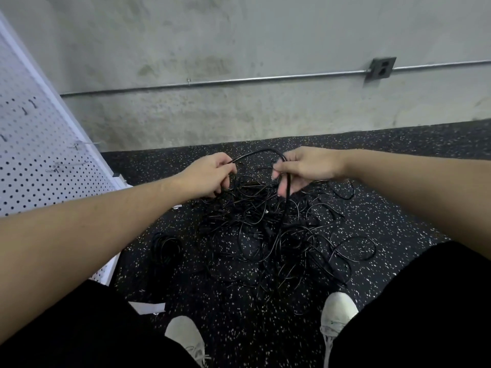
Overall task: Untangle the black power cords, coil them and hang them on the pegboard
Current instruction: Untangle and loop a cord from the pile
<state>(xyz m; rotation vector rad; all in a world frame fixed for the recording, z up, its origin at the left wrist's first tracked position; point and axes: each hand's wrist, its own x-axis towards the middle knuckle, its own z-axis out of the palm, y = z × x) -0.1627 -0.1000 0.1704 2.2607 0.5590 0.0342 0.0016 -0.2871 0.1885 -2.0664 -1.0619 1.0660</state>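
Observation:
A tangled heap of black power cords [279, 235] lies on the speckled black floor between my legs. Above it, my left hand [210, 173] and my right hand [303, 167] both grip one black cord [255, 154], which arches between them. From my right hand the cord drops straight down into the heap. A separate coiled black cord [166, 247] rests on the floor left of the heap. The white pegboard [34, 160] stands at the left with a few metal hooks [77, 146] on it; no cord hangs there in view.
A grey concrete wall [239, 62] runs behind, with a metal conduit and an outlet box [381, 68]. My white shoes [337, 314] stand close below the heap. A white piece [148, 306] lies on the floor near my left foot.

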